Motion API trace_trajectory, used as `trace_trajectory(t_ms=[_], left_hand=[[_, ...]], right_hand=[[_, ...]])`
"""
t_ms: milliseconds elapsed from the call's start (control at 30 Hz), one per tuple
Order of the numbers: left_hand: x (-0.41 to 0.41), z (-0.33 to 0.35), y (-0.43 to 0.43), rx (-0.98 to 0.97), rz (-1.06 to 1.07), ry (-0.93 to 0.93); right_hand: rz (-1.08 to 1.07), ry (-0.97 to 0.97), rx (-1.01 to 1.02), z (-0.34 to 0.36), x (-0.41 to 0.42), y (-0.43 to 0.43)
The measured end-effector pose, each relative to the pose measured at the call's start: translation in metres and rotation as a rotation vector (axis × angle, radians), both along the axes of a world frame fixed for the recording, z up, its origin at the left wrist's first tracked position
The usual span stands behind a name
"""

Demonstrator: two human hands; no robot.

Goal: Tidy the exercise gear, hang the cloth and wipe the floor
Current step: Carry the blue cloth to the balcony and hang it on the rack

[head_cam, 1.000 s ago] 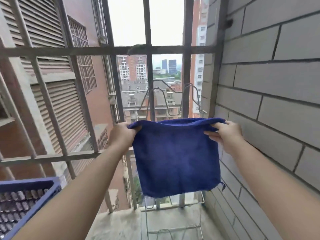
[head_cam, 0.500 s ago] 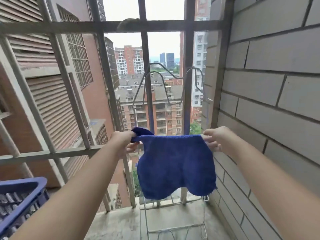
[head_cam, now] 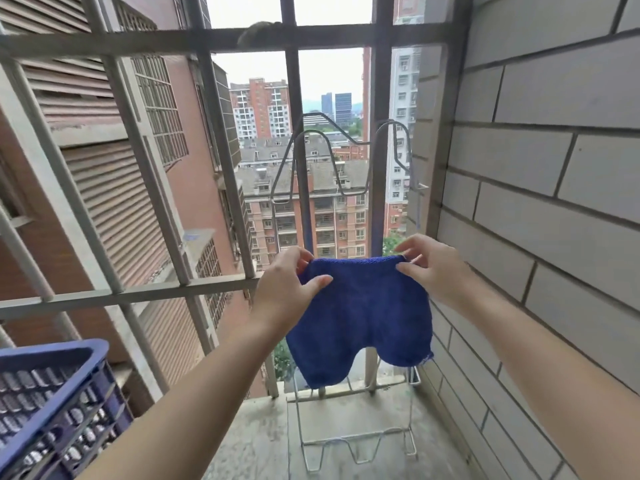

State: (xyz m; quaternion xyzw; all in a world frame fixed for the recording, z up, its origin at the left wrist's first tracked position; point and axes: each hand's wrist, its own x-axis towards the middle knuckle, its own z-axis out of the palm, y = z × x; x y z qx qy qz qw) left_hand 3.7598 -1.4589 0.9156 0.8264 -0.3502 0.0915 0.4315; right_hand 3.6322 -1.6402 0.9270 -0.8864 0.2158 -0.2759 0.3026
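1. A crate (head_cam: 52,393) sits nearest, low on the left.
2. The left hand (head_cam: 287,289) and right hand (head_cam: 433,268) each pinch a top corner of the cloth (head_cam: 363,313), keeping it spread, likely for draping.
3. Beyond it stand the wire rack (head_cam: 337,171) and window bars (head_cam: 298,39).

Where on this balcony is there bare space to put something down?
Bare concrete ledge lies between the blue crate and the wire rack. The right corner is crowded: that rack and the blue cloth by the brick wall.
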Motion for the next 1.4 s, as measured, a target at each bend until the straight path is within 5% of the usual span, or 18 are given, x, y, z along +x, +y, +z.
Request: trace_trajectory(t_ms=[267,533,900,967,1033,1100,1233,1400], left_hand=[[0.008,0.006,0.002,-0.034,0.059,-0.289],[0.011,0.028,-0.008,-0.125,0.027,-0.094],[0.022,0.046,-0.02,-0.155,0.132,-0.119],[0.027,0.045,-0.024,0.001,0.168,-0.147],[0.029,0.039,-0.024,0.157,0.151,-0.068],[0.025,0.032,-0.021,0.167,0.07,0.054],[0.011,0.026,-0.01,0.082,-0.114,0.145],[0.006,0.024,-0.011,0.095,-0.143,0.054]], right_hand=[[-0.072,-0.137,-0.057,0.001,-0.005,-0.006],[-0.025,0.078,-0.101,0.005,-0.003,-0.009],[-0.114,-0.311,-0.021,0.03,0.002,-0.001],[-0.138,-0.227,-0.068,0.034,0.012,0.002],[-0.124,0.061,-0.14,0.031,0.019,0.002],[-0.055,0.205,-0.11,0.024,0.017,0.002],[0.082,0.127,-0.011,0.013,0.004,0.0],[-0.012,0.013,-0.122,0.005,0.006,0.002]])
